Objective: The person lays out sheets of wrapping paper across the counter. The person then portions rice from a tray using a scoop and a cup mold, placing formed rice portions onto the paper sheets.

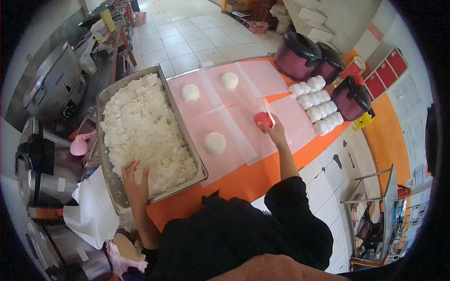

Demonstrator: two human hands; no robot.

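Observation:
My right hand (pixel 276 131) is closed on a small red bowl (pixel 262 121), held over a sheet of pink paper (pixel 241 112). A pale, narrow stick-like piece (pixel 268 111) rises beside the bowl at my fingers; its kind is unclear. My left hand (pixel 136 182) has its fingers apart at the near edge of a large metal tray (pixel 202 174) and holds nothing. White cooked rice (pixel 140 126) fills this tray. Rounded rice mounds sit on other paper sheets: one near the tray (pixel 190 92), one farther back (pixel 229 80) and one closer to me (pixel 214 143).
Several white wrapped bundles (pixel 318 105) stand in rows at the right of the orange tabletop (pixel 225 180). Behind them are dark purple pots (pixel 300 56). Rice cookers (pixel 51 164), a pink scoop (pixel 79 147) and a white plastic sheet (pixel 91 208) are on the left.

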